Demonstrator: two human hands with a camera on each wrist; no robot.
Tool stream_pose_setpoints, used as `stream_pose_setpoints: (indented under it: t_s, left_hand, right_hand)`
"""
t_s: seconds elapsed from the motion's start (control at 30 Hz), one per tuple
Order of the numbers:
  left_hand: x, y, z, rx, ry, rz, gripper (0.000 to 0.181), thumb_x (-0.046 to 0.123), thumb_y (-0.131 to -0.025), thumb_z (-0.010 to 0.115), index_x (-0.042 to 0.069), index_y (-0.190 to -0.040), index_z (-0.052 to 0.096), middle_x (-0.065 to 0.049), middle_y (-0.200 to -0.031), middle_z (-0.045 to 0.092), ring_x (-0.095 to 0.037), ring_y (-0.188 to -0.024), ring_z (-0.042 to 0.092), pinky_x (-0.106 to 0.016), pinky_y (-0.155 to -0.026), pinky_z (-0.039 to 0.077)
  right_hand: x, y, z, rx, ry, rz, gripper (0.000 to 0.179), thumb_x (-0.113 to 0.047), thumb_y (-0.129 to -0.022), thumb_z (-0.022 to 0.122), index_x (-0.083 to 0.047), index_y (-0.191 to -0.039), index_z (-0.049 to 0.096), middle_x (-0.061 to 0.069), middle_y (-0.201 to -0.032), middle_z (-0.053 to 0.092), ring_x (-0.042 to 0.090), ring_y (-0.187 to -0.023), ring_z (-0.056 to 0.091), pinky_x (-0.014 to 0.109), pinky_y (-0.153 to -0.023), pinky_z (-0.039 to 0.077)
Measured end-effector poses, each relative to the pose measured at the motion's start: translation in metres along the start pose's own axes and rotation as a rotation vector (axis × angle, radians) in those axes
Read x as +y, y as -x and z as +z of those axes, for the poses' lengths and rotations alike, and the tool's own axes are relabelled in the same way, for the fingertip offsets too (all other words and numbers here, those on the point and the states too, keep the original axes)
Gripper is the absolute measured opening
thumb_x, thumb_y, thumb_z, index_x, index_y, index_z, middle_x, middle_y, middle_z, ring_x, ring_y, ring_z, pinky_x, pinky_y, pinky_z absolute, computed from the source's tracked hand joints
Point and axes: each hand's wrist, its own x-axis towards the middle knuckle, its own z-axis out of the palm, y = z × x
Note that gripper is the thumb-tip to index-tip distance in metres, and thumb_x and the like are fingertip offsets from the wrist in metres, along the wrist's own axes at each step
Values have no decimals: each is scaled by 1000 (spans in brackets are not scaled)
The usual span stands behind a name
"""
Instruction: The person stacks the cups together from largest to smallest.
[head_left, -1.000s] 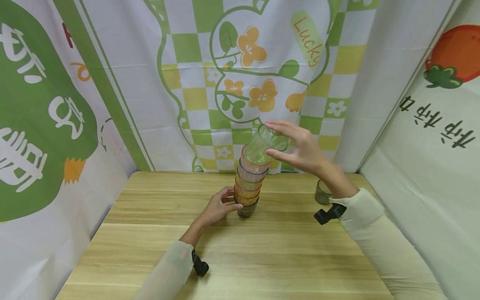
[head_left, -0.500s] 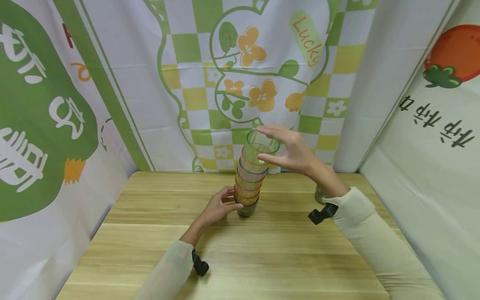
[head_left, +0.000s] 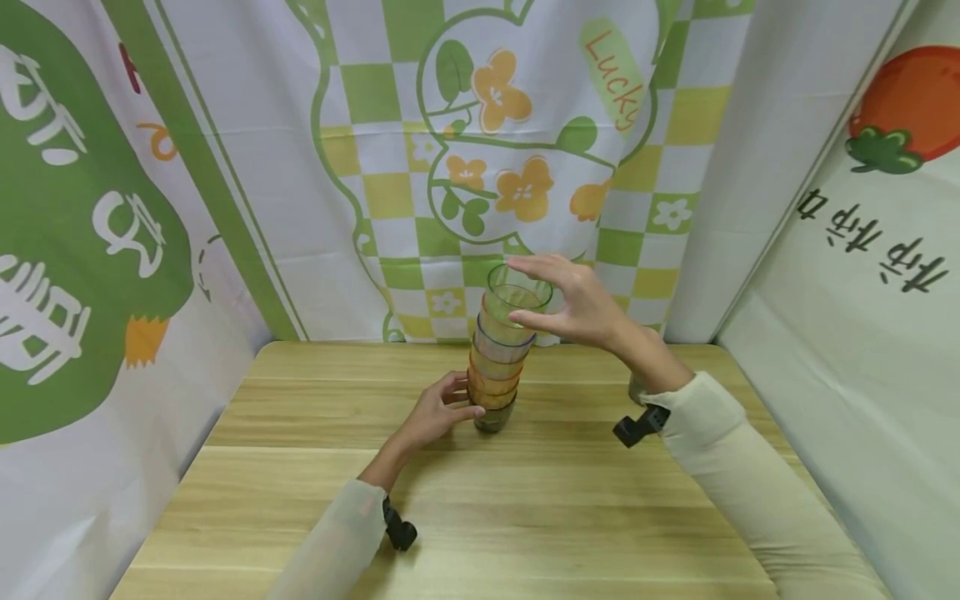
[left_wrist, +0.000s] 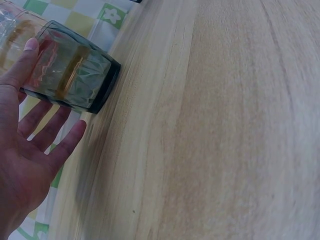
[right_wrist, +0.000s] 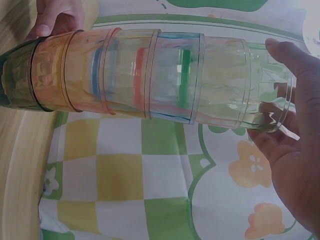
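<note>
A tall stack of nested clear cups (head_left: 498, 367) stands on the table, in grey, orange, blue-rimmed and pinkish tints. At its bottom is a smoky grey cup (left_wrist: 82, 75). Low on the stack, my left hand (head_left: 435, 414) holds it, thumb in front and fingers behind. On top sits a green cup (head_left: 501, 293), its lower part inside the cup beneath. My right hand (head_left: 581, 307) grips this green cup near its rim, with thumb and fingers on opposite sides in the right wrist view.
A dark grey cup (head_left: 636, 390) on the right of the table is mostly hidden behind the right forearm. The wooden table (head_left: 570, 508) ends at a patterned curtain (head_left: 375, 200) behind the stack. More printed cloth hangs at both sides.
The green cup has gone from tilted to nearly in line with the stack and lower into it. My right hand has moved left and slightly down with it. My left hand stays put.
</note>
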Motion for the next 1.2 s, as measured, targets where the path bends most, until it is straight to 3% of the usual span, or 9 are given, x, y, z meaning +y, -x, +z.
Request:
stream_pose_setpoints:
  t_s: [0.5,0.97,1.2]
  left_hand:
    - [2,0,1,-10,0,18,62,24,-91,87,16,-146,59,-14,-149,61,-40,-134,60,-54,-110,52]
    - [1,0,1,-4,-11,37,62,23,-91,88,14,-145,60,-17,-147,62,-42,-132,61,-55,-109,53]
    - [2,1,0,1,-9,15,62,24,-90,88,16,-145,60,-15,-148,62,-40,-133,61,-54,-111,52]
  right_hand:
    - [-3,2,-4,-30,-11,27,78,-13,-82,92,-1,-150,57,19,-149,60,37,-138,56,59,-113,48]
    - [3,29,-26,-17,51,67,84,-10,-76,94,0,-151,56,21,-151,59,40,-138,56,62,-113,45]
    - [7,43,-35,-34,80,103,82,-10,-77,94,0,-150,56,21,-148,60,41,-133,58,63,-108,49]
